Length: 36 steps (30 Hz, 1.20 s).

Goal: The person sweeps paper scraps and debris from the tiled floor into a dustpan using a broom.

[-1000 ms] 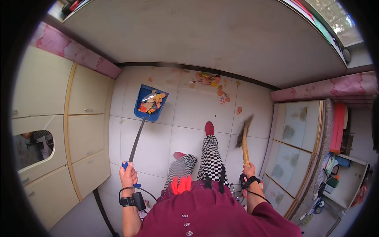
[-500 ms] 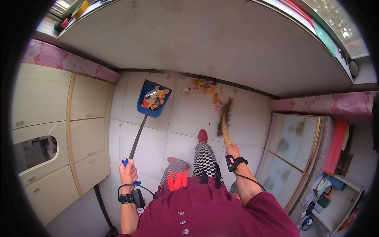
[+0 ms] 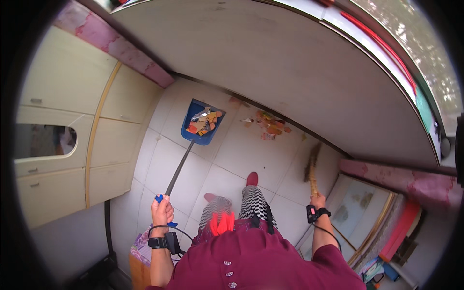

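Observation:
My left hand (image 3: 162, 210) is closed round the blue-ended handle of a dustpan. The blue dustpan (image 3: 207, 140) rests on the tiled floor by the far wall, holding orange and tan scraps and a silvery piece. In my right hand (image 3: 318, 200) is a broom (image 3: 313, 170), gripped by its tan handle. Its dark bristles sit at the right, near the wall base, slightly blurred. Between dustpan and broom lies a loose heap of orange, yellow and red scraps (image 3: 273, 126) on the floor, apart from the bristles.
Pale cabinets (image 3: 58, 72) line the left side. A long grey wall (image 3: 270, 58) crosses the far side. At the right stands a low cabinet with patterned panels (image 3: 355, 205). A purple-topped box (image 3: 140, 249) is beside my left forearm. My feet, in red shoes (image 3: 252, 179), are on the tiles.
The broom and my right hand have swung right, away from the scraps. The heap is drawn closer together along the wall. The whole view has turned; the dustpan stays on the floor.

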Tool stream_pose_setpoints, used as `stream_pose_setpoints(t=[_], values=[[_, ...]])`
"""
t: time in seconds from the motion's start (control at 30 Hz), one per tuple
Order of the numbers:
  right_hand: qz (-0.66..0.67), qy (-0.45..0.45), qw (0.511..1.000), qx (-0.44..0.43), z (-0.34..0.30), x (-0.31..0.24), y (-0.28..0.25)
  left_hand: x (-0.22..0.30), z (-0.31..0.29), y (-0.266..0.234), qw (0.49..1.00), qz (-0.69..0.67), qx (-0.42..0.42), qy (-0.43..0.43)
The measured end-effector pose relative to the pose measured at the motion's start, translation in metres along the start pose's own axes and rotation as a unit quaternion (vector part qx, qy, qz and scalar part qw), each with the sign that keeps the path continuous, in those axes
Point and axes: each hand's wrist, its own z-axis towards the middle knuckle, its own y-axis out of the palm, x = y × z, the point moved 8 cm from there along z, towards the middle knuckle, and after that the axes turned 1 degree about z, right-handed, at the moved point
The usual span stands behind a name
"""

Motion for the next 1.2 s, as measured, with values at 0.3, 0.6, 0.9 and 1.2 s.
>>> stream_pose_setpoints(t=[0.3,0.6,0.9,1.2], values=[[-0.105,-0.085,0.99,-0.038,0.043,-0.129,0.097,-0.013,-0.016,-0.077,0.995,-0.042,0.093,-0.003],[-0.122,-0.198,0.956,-0.177,-0.034,-0.21,0.198,-0.032,0.027,-0.148,0.988,-0.079,0.136,-0.004],[-0.078,-0.129,0.984,-0.095,-0.094,-0.167,0.228,-0.034,0.063,-0.245,0.982,-0.112,0.147,-0.033],[0.013,-0.035,0.98,-0.197,-0.104,-0.201,0.368,-0.015,0.106,-0.298,0.987,-0.102,0.114,-0.043]])
